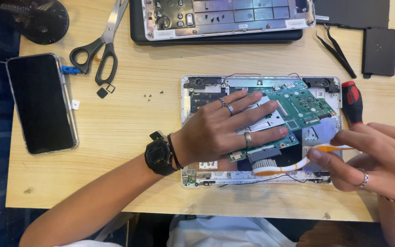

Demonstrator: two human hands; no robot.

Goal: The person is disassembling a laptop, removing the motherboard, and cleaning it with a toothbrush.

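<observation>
An opened laptop base (188,176) lies on the wooden table with a green circuit board (300,103) inside it. My left hand (225,128) lies flat on the board with fingers spread, pressing it down; it wears rings and a black wristwatch (160,157). My right hand (376,158) pinches an orange and white toothbrush (293,167) by its handle. The brush's white bristles (264,163) touch the lower edge of the board, beside a grey connector.
A red and black screwdriver (352,101) lies right of the base. Black tweezers (337,50) and a dark flat part (379,51) sit at back right. Another opened laptop (225,16) is at the back, scissors (99,50) and a phone (41,103) at left, several tiny screws (151,95) nearby.
</observation>
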